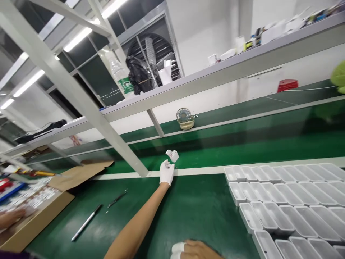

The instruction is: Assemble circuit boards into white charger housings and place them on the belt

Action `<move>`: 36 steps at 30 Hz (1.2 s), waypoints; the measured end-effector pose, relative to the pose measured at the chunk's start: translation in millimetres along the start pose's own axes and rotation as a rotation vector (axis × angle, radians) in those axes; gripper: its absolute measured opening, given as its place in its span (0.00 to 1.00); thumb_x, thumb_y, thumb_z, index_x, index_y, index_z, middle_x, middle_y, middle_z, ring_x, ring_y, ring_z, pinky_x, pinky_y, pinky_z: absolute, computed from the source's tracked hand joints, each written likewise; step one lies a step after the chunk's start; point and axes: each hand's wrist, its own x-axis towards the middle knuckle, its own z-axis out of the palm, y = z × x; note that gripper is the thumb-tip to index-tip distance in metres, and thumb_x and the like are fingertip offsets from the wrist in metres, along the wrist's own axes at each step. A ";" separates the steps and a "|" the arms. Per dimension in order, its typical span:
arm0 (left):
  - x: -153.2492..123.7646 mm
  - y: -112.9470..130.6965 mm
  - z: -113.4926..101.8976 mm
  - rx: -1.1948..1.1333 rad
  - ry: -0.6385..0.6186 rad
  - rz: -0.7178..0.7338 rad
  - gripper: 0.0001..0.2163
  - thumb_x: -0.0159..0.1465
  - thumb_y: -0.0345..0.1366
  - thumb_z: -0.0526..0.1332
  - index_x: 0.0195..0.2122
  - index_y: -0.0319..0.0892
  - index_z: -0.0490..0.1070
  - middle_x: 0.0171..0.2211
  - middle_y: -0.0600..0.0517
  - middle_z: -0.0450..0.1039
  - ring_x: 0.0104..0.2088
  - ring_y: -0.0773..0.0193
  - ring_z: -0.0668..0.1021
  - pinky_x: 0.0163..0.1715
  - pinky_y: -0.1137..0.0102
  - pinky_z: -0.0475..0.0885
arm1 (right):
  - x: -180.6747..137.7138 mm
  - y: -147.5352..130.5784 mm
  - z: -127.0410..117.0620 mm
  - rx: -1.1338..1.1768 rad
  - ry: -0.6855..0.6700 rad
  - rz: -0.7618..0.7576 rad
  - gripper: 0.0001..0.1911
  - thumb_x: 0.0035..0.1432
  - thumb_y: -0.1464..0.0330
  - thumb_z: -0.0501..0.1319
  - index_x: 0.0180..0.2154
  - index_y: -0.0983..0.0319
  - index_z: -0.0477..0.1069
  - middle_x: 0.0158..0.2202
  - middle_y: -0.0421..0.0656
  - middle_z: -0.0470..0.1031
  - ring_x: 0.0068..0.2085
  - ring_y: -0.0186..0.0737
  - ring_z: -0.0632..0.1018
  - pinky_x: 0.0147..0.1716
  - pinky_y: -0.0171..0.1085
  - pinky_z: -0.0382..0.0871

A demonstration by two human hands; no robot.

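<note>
Strip lights (78,39) shine over a workroom where a green counter (205,201) ends at a pale rail (199,171), with a green strip (231,140) running beyond it. The left hand (166,173), gloved in white, lies over the rail at the end of a stretched arm, probably because what it is nearest to sits on the far side. Its fingers are loosely bent and slightly parted, with nothing visibly gripped. The right hand (192,250), with white covers (178,248) on some fingers, is well to the near side of the rail and cut off by the lower edge, so I cannot tell whether it holds anything. Clear trays (285,216) line up in rows on the rail's near side, towards its right end, perhaps so each is easy to reach. A silver pen (86,223) and dark tweezers (118,199) lie loose on the near side, left of centre, presumably kept handy. Near the rail's left end, another person's hand (13,217) is at an open cardboard box (51,217). Just past the rail, beside the left fingertips, is a small white case: glossy, boxy, round-cornered, its lid (168,152) seemingly tipped open; blur hides whether glove and case (174,155) touch.
</note>
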 end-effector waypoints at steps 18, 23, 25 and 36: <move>-50.5 -128.5 -252.5 0.634 0.271 0.038 0.11 0.64 0.29 0.62 0.48 0.38 0.74 0.53 0.39 0.72 0.59 0.47 0.71 0.62 0.50 0.62 | -1.2 -31.8 -75.5 0.004 -0.166 -0.084 0.30 0.60 0.77 0.54 0.63 0.60 0.64 0.55 0.46 0.77 0.54 0.46 0.78 0.56 0.40 0.74; -53.3 -148.4 -261.1 0.746 0.206 0.058 0.10 0.68 0.40 0.61 0.44 0.39 0.74 0.47 0.47 0.76 0.48 0.57 0.77 0.52 0.55 0.72 | -4.2 -30.3 -74.4 0.007 -0.300 -0.057 0.35 0.56 0.81 0.52 0.65 0.60 0.61 0.60 0.46 0.72 0.60 0.46 0.74 0.59 0.41 0.70; -54.5 -150.9 -256.8 0.764 0.189 0.100 0.09 0.66 0.40 0.63 0.40 0.40 0.76 0.44 0.47 0.78 0.47 0.55 0.78 0.51 0.57 0.73 | -2.9 -31.3 -76.9 0.014 -0.322 -0.046 0.35 0.55 0.81 0.52 0.64 0.60 0.62 0.60 0.46 0.72 0.60 0.46 0.74 0.60 0.41 0.70; -53.9 -160.2 -250.5 0.781 0.149 0.325 0.13 0.64 0.30 0.56 0.44 0.42 0.79 0.45 0.46 0.79 0.48 0.51 0.77 0.52 0.58 0.74 | -1.7 -32.2 -77.4 -0.061 -0.354 -0.062 0.26 0.65 0.73 0.53 0.64 0.60 0.63 0.60 0.45 0.71 0.59 0.47 0.75 0.57 0.42 0.72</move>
